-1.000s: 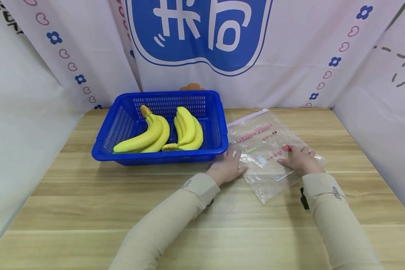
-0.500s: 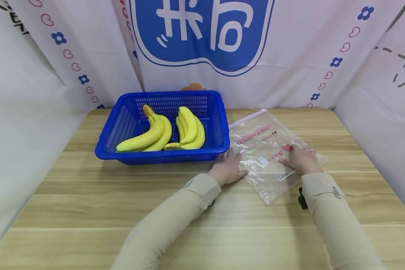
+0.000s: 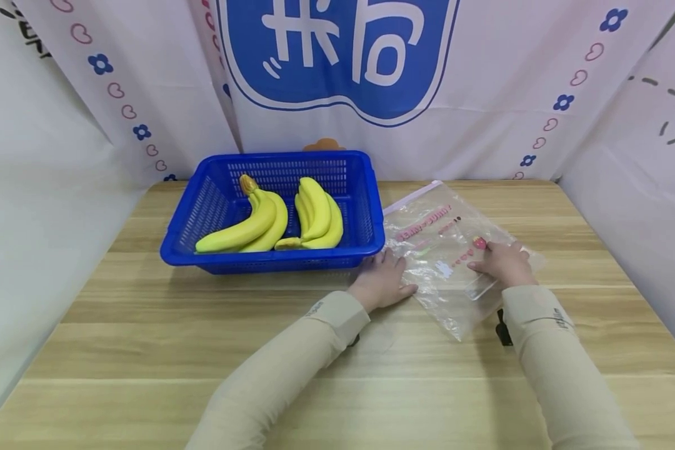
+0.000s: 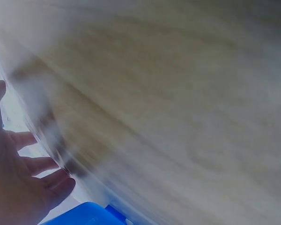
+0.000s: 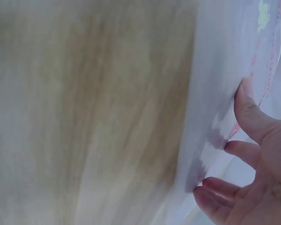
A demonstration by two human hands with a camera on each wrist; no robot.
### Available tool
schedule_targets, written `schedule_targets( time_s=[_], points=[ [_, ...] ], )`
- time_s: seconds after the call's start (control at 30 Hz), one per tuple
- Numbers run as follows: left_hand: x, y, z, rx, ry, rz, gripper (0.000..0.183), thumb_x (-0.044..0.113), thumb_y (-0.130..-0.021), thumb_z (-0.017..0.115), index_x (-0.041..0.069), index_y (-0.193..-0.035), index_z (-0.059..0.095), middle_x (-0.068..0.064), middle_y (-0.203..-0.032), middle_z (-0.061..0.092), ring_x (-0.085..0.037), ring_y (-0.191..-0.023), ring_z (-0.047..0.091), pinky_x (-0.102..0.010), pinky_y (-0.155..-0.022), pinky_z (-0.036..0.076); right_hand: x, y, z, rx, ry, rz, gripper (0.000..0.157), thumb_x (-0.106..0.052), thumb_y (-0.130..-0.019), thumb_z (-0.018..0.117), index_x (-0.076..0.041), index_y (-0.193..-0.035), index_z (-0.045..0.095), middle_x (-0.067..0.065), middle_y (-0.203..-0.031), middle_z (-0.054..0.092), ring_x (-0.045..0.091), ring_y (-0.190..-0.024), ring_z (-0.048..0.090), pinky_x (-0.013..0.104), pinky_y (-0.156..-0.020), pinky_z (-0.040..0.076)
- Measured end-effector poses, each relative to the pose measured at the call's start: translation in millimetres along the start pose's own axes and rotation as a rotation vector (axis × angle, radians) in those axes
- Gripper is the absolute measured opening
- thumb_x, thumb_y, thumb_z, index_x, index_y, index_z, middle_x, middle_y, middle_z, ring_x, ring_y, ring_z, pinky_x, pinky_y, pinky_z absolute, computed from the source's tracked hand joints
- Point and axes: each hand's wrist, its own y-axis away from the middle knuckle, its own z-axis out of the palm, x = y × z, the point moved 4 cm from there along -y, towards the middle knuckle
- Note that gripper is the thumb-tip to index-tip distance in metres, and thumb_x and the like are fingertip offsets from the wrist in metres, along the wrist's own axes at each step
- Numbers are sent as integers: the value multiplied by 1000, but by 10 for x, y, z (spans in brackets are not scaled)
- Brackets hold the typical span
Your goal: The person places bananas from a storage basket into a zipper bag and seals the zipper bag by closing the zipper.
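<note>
Right hand (image 3: 507, 262), its fingers relaxed and not closed around anything, rests with its fingertips on the right side of a clear plastic zip bag with pink printing (image 3: 427, 269); left hand (image 3: 378, 278), likewise loosely extended, lies at the bag's left edge, just beside the basket. The bag lies flat on the wood-grain tabletop (image 3: 202, 350), its pale pink closure strip (image 3: 410, 197) at the far end; whether the strip is sealed cannot be told. Farther left stands a blue perforated plastic basket (image 3: 259, 265) containing two yellow banana bunches (image 3: 317, 219). The handling appears to be at an early stage: the bag is spread out, but both bunches lie outside it.
</note>
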Motion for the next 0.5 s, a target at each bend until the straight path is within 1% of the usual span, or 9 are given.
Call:
schedule_targets(
  time_s=[0.1,0.2,0.3,0.4,0.47,0.5],
  points=[
    [15,-5,-11,24,7,20,62,59,-95,39,15,-138,45,-11,-138,47,-28,-127,45,-45,-102,43,21,-21,-15,21,28,-51,76,-36,-93,58,11,-143,27,46,-140,25,66,-126,23,69,-106,25],
    [19,-13,-21,31,40,37,54,56,-95,42,16,-130,52,-9,-131,53,-27,-123,48,-46,-99,44,51,-38,-24,22,32,-82,74,-33,-94,57,12,-143,24,43,-140,25,63,-130,21,65,-110,21],
    [11,-27,-43,37,50,58,48,51,-97,41,15,-126,56,-6,-129,57,-26,-123,49,-44,-103,41,79,-45,-27,11,13,-76,74,-31,-95,56,12,-144,22,43,-142,21,62,-132,17,65,-111,19],
    [-4,-37,-90,70,37,75,45,45,-100,40,13,-126,57,-6,-129,59,-25,-124,50,-39,-109,37,76,-45,-38,30,17,-68,70,-28,-95,56,12,-143,24,43,-142,23,62,-133,14,67,-110,19],
    [-21,-39,-109,82,39,63,47,42,-101,39,10,-131,53,-11,-137,53,-27,-129,47,-37,-113,34,52,-35,-43,53,8,-46,67,-26,-94,56,10,-143,28,45,-141,24,63,-131,15,70,-107,22],
    [-32,-36,-111,79,60,44,48,41,-101,39,9,-135,50,-14,-141,48,-29,-133,44,-37,-115,32,33,-30,-43,64,3,-35,64,-25,-94,55,10,-142,31,46,-140,25,64,-129,18,70,-105,25]
  ],
)
